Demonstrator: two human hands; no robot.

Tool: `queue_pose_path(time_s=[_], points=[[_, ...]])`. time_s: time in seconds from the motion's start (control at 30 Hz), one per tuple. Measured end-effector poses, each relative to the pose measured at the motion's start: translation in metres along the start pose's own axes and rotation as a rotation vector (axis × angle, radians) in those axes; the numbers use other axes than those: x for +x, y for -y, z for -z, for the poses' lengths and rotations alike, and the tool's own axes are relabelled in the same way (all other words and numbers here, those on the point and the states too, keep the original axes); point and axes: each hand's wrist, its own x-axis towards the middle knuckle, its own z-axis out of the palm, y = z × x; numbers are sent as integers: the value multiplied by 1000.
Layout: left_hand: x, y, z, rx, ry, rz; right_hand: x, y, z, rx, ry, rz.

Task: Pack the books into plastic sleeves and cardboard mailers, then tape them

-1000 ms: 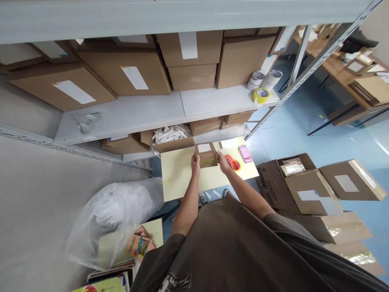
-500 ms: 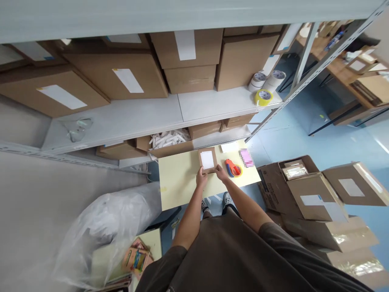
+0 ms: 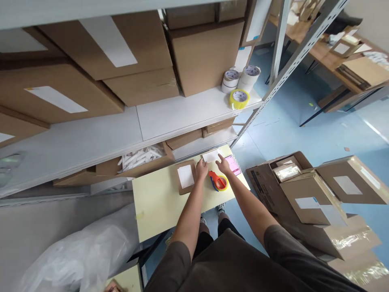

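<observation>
On pale tabletop point(image 3: 158, 202), rectangular cardboard box point(image 3: 186, 177), thin white paper point(image 3: 212, 155).

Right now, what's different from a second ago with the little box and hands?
The left hand and right hand let go of the small box, now lying on the table, and moved right and forward to the white paper; whether they grip it is unclear. The tape dispenser and pink thing stayed put.
</observation>
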Motion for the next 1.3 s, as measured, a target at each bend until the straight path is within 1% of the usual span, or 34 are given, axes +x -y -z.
queue_pose_path(time_s=[0.1,0.17,0.23,0.33,0.4,0.47,0.53,0.6,0.63,0.7,0.77,0.8,0.87,0.93,1.0,1.1,1.13,1.2,1.3], points=[[30,-1,-34,38,1,108,27,-21,-3,-55,61,25],[42,5,-48,15,-17,181,39,-33,-8,-139,131,58],[50,12,-56,-33,-69,237,43,-42,-12,-240,208,87],[56,19,-63,-55,-150,307,42,-47,-19,-372,285,136],[58,21,-62,-20,-172,341,40,-46,-23,-422,332,167],[59,21,-58,13,-161,344,39,-42,-24,-432,373,174],[58,20,-51,35,-121,320,39,-39,-22,-395,359,169],[55,17,-41,59,-80,293,39,-36,-17,-304,263,157],[52,14,-36,73,-68,282,38,-34,-13,-242,202,126],[44,6,-26,101,-54,266,35,-31,-6,-108,117,-3],[34,-3,-17,115,-40,230,31,-28,0,2,90,-148],[29,-8,-12,115,-35,200,28,-26,3,39,80,-190],[21,-17,0,110,-23,112,23,-23,9,81,30,-190],[15,-24,19,102,11,19,20,-18,14,102,1,-107],[10,-27,44,70,49,-46,19,-7,21,103,53,27],[4,-25,90,-23,66,-71,23,21,29,56,246,208],[2,-23,107,-50,62,-66,24,33,31,42,308,245],[-3,-19,137,-90,63,-44,26,58,32,47,388,304],[-11,-13,174,-143,74,-25,24,92,29,91,529,350]])
